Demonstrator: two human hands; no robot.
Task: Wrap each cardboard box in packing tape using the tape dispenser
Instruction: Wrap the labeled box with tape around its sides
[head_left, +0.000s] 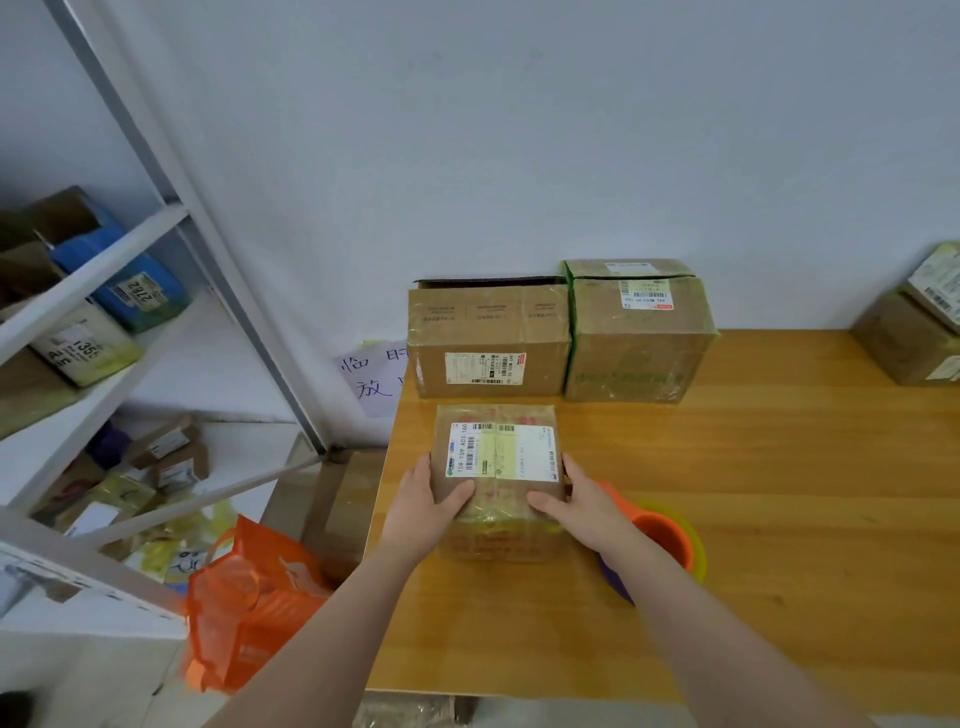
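**Cardboard box (496, 467) gripped on both sides, dispenser at the right wrist**

The fingers (460, 492) of the left hand (418, 501) wrap the box's left side with the thumb laid across its top. The right hand (579, 501) mirrors this on the right side, its thumb also on top. Both hands are closed on the box, one against the other, and neither holds anything else.

The box rests on the desk (779, 519) close to its left edge, about midway between the near edge and the far one. Its printed label faces up, and glossy film or tape already shines over its top and near face. How much wrapping is left to do cannot be judged. The top looks close to square. The label's longer side runs left to right, across the line between the two hands.

The tape dispenser (667, 535), orange with purple and yellow parts, lies on the desk just beside the right wrist, partly hidden by that forearm. It sits to the right of the box and slightly nearer the person. The right hand is therefore the closer one, and it would probably let go and reach right while the left hand pins the box.

Two larger boxes (488, 338) stand side by side at the far edge against the wall, just beyond the held box.
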